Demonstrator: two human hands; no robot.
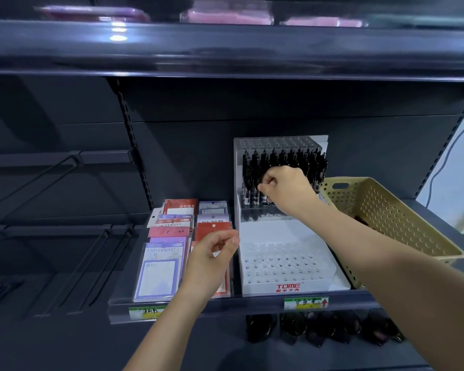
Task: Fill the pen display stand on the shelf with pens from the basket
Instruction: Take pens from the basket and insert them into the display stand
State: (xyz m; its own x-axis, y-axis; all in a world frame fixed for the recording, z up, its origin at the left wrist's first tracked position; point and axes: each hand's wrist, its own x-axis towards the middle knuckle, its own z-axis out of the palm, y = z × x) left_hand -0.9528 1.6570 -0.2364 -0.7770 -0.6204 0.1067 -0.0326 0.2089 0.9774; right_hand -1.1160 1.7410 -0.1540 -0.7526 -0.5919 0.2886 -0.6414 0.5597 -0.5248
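Right hand (285, 187) pinches pen (264, 199) (in stand (284, 266)); left hand (212, 259) loose, empty

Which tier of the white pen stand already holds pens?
The raised rear tier: black pens stand in it, and the right hand pinches one there. The low front tier, above the red TOME label, shows only empty holes.

The white plastic pen display stand (284, 228) has a regular grid of round holes and red TOME lettering on its front lip. Slim black pens (279, 156) with clear lower barrels fill its back rows. The rectangular beige plastic basket (386, 215) is dotted with round perforations. The metal shelf (252, 303) is dark grey. The flat stationery packets (169, 236) are red, lilac and white. The paper price labels (306, 303) are green and yellow.
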